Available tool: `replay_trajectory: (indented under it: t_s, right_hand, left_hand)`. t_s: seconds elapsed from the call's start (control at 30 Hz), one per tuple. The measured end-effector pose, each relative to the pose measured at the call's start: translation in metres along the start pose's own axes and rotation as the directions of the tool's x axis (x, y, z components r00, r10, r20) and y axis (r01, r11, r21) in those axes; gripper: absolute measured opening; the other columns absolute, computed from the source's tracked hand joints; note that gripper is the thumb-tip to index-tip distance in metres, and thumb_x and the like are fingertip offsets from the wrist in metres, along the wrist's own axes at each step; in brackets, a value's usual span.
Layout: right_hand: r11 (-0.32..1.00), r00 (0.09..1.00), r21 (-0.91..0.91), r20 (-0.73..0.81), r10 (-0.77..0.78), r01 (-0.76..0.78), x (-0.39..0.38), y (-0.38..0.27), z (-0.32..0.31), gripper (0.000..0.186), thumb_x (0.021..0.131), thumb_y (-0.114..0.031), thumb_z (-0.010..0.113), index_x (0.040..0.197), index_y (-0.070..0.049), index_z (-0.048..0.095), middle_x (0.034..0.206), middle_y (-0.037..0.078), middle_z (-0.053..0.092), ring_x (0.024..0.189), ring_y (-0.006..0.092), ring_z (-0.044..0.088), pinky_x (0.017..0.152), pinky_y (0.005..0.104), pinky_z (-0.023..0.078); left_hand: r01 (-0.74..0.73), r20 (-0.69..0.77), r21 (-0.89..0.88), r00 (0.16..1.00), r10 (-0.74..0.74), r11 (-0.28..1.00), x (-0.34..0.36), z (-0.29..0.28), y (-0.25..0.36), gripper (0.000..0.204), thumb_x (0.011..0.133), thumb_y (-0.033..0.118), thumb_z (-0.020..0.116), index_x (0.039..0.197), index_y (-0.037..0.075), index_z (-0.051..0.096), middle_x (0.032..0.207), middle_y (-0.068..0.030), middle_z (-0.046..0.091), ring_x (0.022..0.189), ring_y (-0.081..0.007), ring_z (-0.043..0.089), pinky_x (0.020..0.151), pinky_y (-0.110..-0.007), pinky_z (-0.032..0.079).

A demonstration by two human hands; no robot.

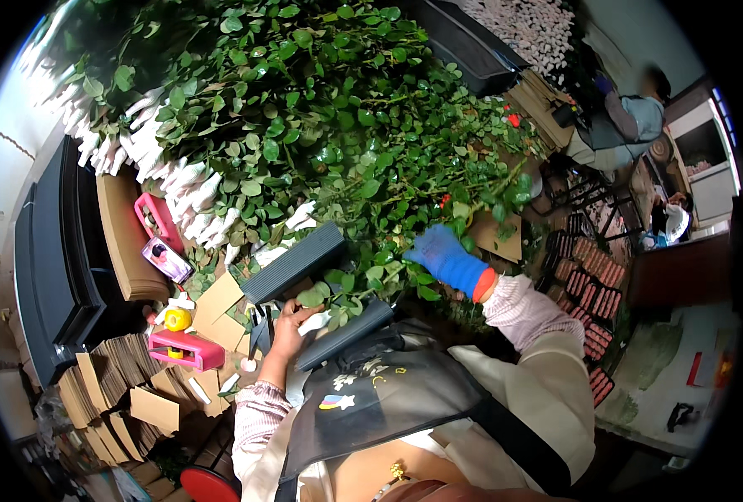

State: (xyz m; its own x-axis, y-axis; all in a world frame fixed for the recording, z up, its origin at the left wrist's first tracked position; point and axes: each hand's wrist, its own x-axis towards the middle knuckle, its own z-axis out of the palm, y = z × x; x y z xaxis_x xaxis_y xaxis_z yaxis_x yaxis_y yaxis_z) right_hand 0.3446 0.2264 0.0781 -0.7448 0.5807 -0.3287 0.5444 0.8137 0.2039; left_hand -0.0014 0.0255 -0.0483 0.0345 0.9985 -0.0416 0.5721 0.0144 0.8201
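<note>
Between two dark grey corrugated board pieces, the upper one point(294, 262) and the lower one point(346, 335), my bare left hand point(286, 335) is closed with its fingers on a white-wrapped rose head point(314, 323). Green rose leaves point(363, 289) spread rightward from there. My right hand point(442, 255), in a blue knitted glove with a red cuff edge, is closed beside those leaves. Whatever lies in its fingers is hidden. A large heap of leafy rose stems point(304, 125) fills the far side, with white-sleeved heads point(187, 197) along its left edge.
Pink tape dispensers point(185, 350), a yellow tape roll point(178, 319) and a phone point(167, 259) lie at the left. Stacked cardboard point(112, 368) and dark boards point(53, 259) stand farther left. Wrapped bundles point(589, 289) cover the right floor. Another person point(631, 121) works at far right.
</note>
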Motion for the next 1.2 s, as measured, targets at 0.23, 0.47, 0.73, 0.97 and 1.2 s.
replay_trajectory:
  t_s: [0.23, 0.47, 0.73, 0.97, 1.2]
  right_hand:
    - [0.999, 0.979, 0.051, 0.204, 0.003, -0.013, 0.012, -0.015, 0.081, 0.031, 0.094, -0.018, 0.056, 0.117, -0.033, 0.071, 0.100, 0.004, 0.069, 0.095, 0.0253, 0.067, 0.088, 0.0407, 0.048]
    - [0.963, 0.962, 0.076, 0.115, 0.248, -0.258, -0.014, -0.042, -0.001, 0.027, 0.093, -0.018, 0.056, 0.109, -0.031, 0.074, 0.091, 0.005, 0.069, 0.093, 0.0239, 0.068, 0.092, 0.0415, 0.046]
    - [0.962, 0.994, 0.270, -0.097, 0.053, -0.024, 0.001, -0.013, 0.104, 0.030, 0.080, -0.017, 0.066, 0.108, -0.027, 0.073, 0.098, 0.005, 0.069, 0.093, 0.0271, 0.065, 0.099, 0.0443, 0.044]
    - [0.814, 0.908, 0.568, -0.269, 0.322, -0.120, 0.046, 0.031, 0.003, 0.046, 0.087, -0.040, 0.067, 0.128, -0.019, 0.067, 0.126, 0.011, 0.067, 0.117, 0.0286, 0.062, 0.103, 0.0456, 0.045]
    - [0.973, 0.965, 0.097, 0.181, 0.191, -0.211, 0.193, 0.049, 0.060, 0.033, 0.091, -0.022, 0.060, 0.118, -0.006, 0.069, 0.138, 0.011, 0.056, 0.134, 0.0281, 0.047, 0.110, 0.0425, 0.039]
  left_hand:
    - [0.207, 0.155, -0.332, 0.974, -0.163, 0.920, 0.004, -0.010, -0.007, 0.030, 0.088, 0.019, 0.077, 0.117, 0.012, 0.074, 0.117, -0.0123, 0.054, 0.114, -0.0261, 0.054, 0.097, -0.036, 0.047]
    - [0.037, 0.031, 0.006, 0.999, -0.037, 0.999, -0.012, -0.007, 0.035, 0.044, 0.074, 0.017, 0.085, 0.116, 0.013, 0.075, 0.106, -0.0125, 0.057, 0.107, -0.0333, 0.054, 0.096, -0.041, 0.045]
    - [-0.076, 0.097, 0.104, 0.993, 0.066, 0.992, -0.004, -0.002, 0.028, 0.041, 0.075, 0.020, 0.083, 0.114, 0.014, 0.076, 0.111, -0.0123, 0.062, 0.106, -0.0342, 0.055, 0.096, -0.042, 0.046]
    - [0.003, 0.097, 0.076, 0.995, -0.010, 0.997, -0.008, -0.004, 0.029, 0.037, 0.076, 0.020, 0.082, 0.109, 0.006, 0.073, 0.107, -0.0146, 0.062, 0.105, -0.0370, 0.054, 0.093, -0.043, 0.046]
    - [0.019, 0.120, 0.082, 0.992, -0.029, 0.996, -0.007, -0.008, 0.028, 0.053, 0.077, 0.022, 0.082, 0.124, 0.005, 0.064, 0.117, -0.0180, 0.063, 0.112, -0.0406, 0.055, 0.098, -0.046, 0.045]
